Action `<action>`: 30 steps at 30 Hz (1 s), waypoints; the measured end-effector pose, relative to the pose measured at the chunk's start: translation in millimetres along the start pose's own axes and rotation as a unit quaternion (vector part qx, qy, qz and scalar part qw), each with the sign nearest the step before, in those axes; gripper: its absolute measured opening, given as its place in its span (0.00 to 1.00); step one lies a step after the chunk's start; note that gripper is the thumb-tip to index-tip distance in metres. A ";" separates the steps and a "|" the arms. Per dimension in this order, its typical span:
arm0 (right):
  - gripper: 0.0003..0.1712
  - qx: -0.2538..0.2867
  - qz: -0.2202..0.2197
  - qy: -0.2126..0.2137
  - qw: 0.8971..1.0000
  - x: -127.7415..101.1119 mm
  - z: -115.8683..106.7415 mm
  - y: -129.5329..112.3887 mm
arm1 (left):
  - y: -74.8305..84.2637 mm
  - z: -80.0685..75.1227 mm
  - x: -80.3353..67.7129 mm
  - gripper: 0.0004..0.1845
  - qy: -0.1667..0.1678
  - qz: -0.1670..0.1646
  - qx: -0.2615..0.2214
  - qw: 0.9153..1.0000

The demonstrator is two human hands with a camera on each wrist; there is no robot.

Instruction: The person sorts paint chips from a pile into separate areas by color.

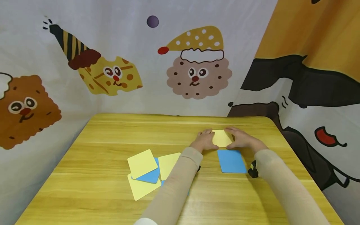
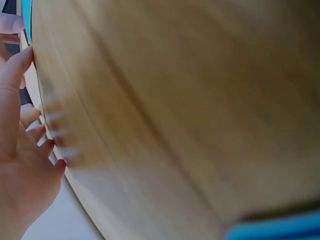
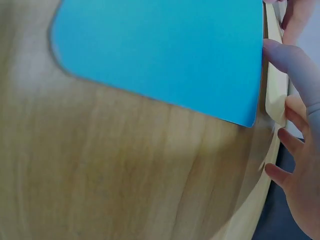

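Note:
A yellow square card point(image 1: 222, 138) lies flat on the wooden table point(image 1: 112, 131), toward the far right. My left hand point(image 1: 208, 139) touches its left edge and my right hand point(image 1: 237, 139) its right edge, thumbs at the near corners, fingers fairly straight. A blue card point(image 1: 232, 161) lies just in front of it, edge to edge. The right wrist view shows the blue card point(image 3: 165, 55) large, with my right hand point(image 3: 295, 130) at the thin pale edge of the yellow card point(image 3: 274, 85). The left hand point(image 2: 20, 140) rests its fingertips on the tabletop.
A loose overlapping pile of yellow cards point(image 1: 142, 163) and blue cards point(image 1: 150, 176) lies at the near left. Cartoon-printed cloth walls point(image 1: 174, 62) close in the table on the left, back and right. A blue strip point(image 2: 280, 230) crosses the left wrist view's bottom corner.

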State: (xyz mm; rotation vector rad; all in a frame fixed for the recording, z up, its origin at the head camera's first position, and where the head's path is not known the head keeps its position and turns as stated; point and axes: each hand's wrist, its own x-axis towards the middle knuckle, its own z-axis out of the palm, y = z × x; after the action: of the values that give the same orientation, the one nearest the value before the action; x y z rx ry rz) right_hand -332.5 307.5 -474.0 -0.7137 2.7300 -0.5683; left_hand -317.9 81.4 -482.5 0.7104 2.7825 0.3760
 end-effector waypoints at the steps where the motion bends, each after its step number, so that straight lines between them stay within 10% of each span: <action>1: 0.57 0.008 0.006 -0.005 1.000 -0.6 -0.2 0.5 | 0.2 0.7 0.1 0.45 -0.002 0.000 0.003 1.000; 30: 0.58 0.050 0.042 0.030 0.997 -6.7 5.8 3.5 | -4.1 -1.2 -5.0 0.45 0.009 0.007 -0.041 0.999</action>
State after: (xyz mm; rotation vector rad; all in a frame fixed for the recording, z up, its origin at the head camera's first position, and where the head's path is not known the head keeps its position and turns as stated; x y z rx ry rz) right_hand -326.3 312.0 -479.6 -0.5634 2.7474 -0.7125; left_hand -315.8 75.3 -481.8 0.7103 2.7630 0.4994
